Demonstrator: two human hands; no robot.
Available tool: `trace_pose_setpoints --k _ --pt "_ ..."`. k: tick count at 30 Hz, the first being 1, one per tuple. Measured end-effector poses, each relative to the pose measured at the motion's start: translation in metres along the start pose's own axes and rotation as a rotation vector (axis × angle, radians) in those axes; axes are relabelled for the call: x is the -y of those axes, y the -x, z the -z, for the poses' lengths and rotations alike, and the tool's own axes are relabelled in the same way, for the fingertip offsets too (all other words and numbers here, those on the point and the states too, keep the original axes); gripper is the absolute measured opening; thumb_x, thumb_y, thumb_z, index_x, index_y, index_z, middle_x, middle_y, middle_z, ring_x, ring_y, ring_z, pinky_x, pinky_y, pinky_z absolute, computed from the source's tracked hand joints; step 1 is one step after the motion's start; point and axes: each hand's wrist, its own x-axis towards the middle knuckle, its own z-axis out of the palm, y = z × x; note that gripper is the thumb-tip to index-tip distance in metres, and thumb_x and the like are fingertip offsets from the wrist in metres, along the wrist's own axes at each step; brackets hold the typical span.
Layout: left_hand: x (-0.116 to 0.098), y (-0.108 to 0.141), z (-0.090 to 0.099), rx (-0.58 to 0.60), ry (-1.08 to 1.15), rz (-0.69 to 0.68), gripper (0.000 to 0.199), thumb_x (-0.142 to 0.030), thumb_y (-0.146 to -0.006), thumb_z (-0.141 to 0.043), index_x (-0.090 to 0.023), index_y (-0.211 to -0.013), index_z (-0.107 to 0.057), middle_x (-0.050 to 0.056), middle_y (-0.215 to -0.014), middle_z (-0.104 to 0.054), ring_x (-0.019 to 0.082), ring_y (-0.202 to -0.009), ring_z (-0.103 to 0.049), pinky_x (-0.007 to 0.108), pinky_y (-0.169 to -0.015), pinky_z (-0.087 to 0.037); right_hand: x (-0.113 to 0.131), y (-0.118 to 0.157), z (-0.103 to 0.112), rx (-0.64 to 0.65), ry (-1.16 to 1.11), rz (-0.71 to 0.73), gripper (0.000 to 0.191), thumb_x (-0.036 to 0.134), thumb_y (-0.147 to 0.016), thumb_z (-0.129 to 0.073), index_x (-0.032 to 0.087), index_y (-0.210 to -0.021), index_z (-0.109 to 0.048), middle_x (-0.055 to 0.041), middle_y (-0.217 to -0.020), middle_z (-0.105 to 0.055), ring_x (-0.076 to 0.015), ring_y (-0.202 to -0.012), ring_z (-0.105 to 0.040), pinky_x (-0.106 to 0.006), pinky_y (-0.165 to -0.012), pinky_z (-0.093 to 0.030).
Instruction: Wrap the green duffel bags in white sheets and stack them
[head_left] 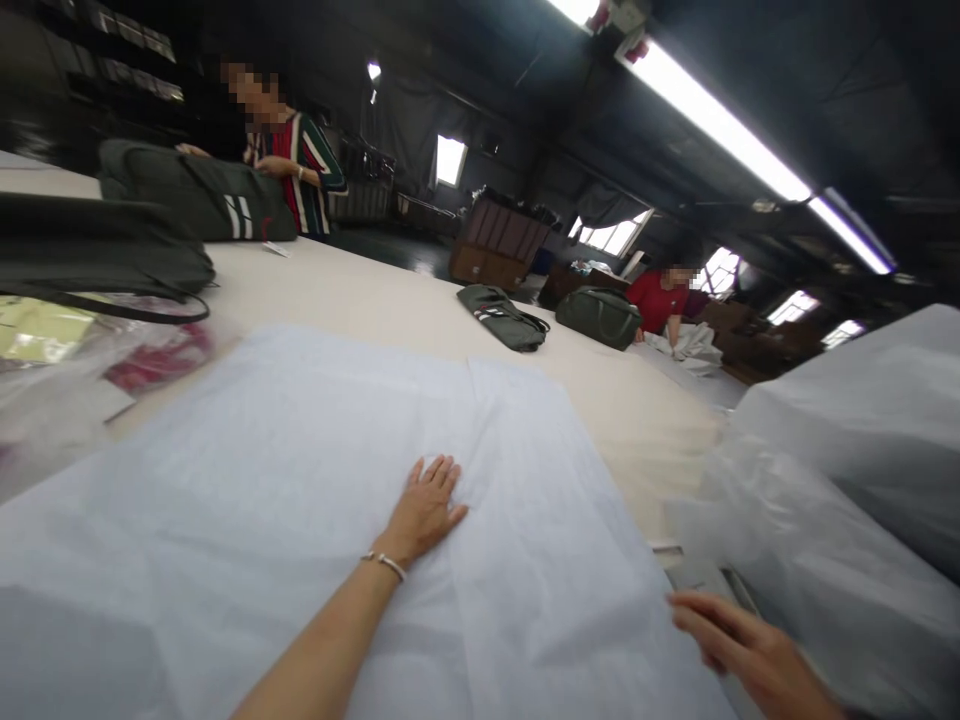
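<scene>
A large sheet of thin pale white material [315, 480] lies spread over the table, lightly wrinkled. My left hand [425, 510] rests flat on its middle, palm down with fingers spread, and a silver bracelet circles that wrist. At the sheet's right edge is my right hand [750, 645], slightly blurred. Its fingers are loosely bent, their tips close to that edge, and nothing shows clearly between them. Just beyond it lies a flat grey object [697, 572], partly covered, whose kind I cannot make out.
Translucent plastic wrapping [825, 540] is heaped on the right. Dark green bags [506, 318] sit along the cream table [360, 285]. Clear plastic packets [142, 370] lie at left. One person in stripes [311, 165] handles a bag; another in red [660, 300] handles pale material.
</scene>
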Motion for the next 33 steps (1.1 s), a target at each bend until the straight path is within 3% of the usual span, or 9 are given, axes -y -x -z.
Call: trace_pose_setpoints --k 3,5,7,9,14,18,26,33 --pt "0.000 0.003 -0.002 -0.018 0.018 -0.010 0.061 -0.053 -0.095 -0.044 -0.017 -0.144 -0.043 0.010 -0.153 -0.040 0.025 -0.144 -0.032 0.050 -0.120 -0.022 0.108 -0.034 -0.083 0.216 -0.082 0.260 0.045 0.045 -0.070 -0.065 0.024 -0.110 -0.064 0.0001 -0.069 -0.067 -0.0183 -0.063 -0.059 -0.034 -0.062 -0.051" --pt "0.000 0.003 -0.004 -0.031 0.047 -0.015 0.062 -0.054 -0.094 -0.044 -0.017 -0.144 -0.043 0.011 -0.153 -0.040 0.026 -0.144 -0.032 0.052 -0.120 -0.022 0.168 -0.063 -0.134 0.312 -0.140 0.356 0.042 0.036 -0.071 -0.063 0.020 -0.109 -0.058 0.0022 -0.069 -0.067 -0.0148 -0.060 -0.057 -0.029 -0.059 -0.046" --pt "0.001 0.002 -0.006 -0.039 0.078 -0.014 0.063 -0.055 -0.094 -0.044 -0.017 -0.144 -0.043 0.012 -0.153 -0.040 0.027 -0.144 -0.031 0.053 -0.120 -0.021 0.210 -0.097 -0.175 0.337 -0.144 0.389 0.032 0.029 -0.072 -0.062 0.019 -0.102 -0.057 0.0013 -0.073 -0.069 -0.0122 -0.061 -0.056 -0.025 -0.056 -0.042" --pt "0.001 0.001 -0.008 -0.036 0.103 -0.008 0.064 -0.056 -0.095 -0.043 -0.016 -0.145 -0.042 0.012 -0.154 -0.038 0.027 -0.145 -0.030 0.054 -0.121 -0.020 0.233 -0.132 -0.204 0.327 -0.109 0.373 0.023 0.024 -0.073 -0.061 0.018 -0.095 -0.056 0.0001 -0.075 -0.070 -0.0103 -0.059 -0.056 -0.022 -0.052 -0.038" --pt "-0.001 0.001 -0.008 0.006 0.168 0.001 0.067 -0.057 -0.095 -0.039 -0.014 -0.147 -0.038 0.014 -0.156 -0.034 0.029 -0.146 -0.026 0.056 -0.121 -0.016 0.249 -0.206 -0.251 0.294 0.022 0.316 0.007 0.018 -0.075 -0.061 0.017 -0.080 -0.057 -0.0010 -0.071 -0.069 -0.0076 -0.055 -0.053 -0.019 -0.047 -0.033" --pt "-0.003 0.001 -0.007 0.034 0.207 0.012 0.068 -0.056 -0.095 -0.039 -0.012 -0.148 -0.037 0.015 -0.157 -0.030 0.030 -0.147 -0.023 0.058 -0.122 -0.014 0.249 -0.240 -0.276 0.331 0.168 0.249 0.008 0.017 -0.074 -0.065 0.018 -0.074 -0.057 0.0018 -0.065 -0.067 -0.0069 -0.050 -0.052 -0.019 -0.044 -0.032" --pt "-0.005 0.002 -0.002 0.050 0.247 0.030 0.069 -0.057 -0.096 -0.039 -0.013 -0.149 -0.035 0.014 -0.158 -0.028 0.029 -0.148 -0.020 0.056 -0.123 -0.011 0.258 -0.269 -0.296 0.408 0.523 0.177 0.016 0.022 -0.070 -0.074 0.018 -0.061 -0.062 0.0006 -0.055 -0.065 -0.0093 -0.047 -0.052 -0.023 -0.047 -0.037" --pt "-0.006 0.002 0.002 0.060 0.251 0.027 0.069 -0.057 -0.096 -0.039 -0.012 -0.148 -0.036 0.015 -0.158 -0.029 0.029 -0.147 -0.022 0.056 -0.123 -0.012 0.262 -0.278 -0.291 0.295 0.746 0.193 0.035 0.045 -0.061 -0.084 0.017 -0.054 -0.065 -0.0073 -0.056 -0.067 -0.0215 -0.067 -0.066 -0.028 -0.061 -0.045"
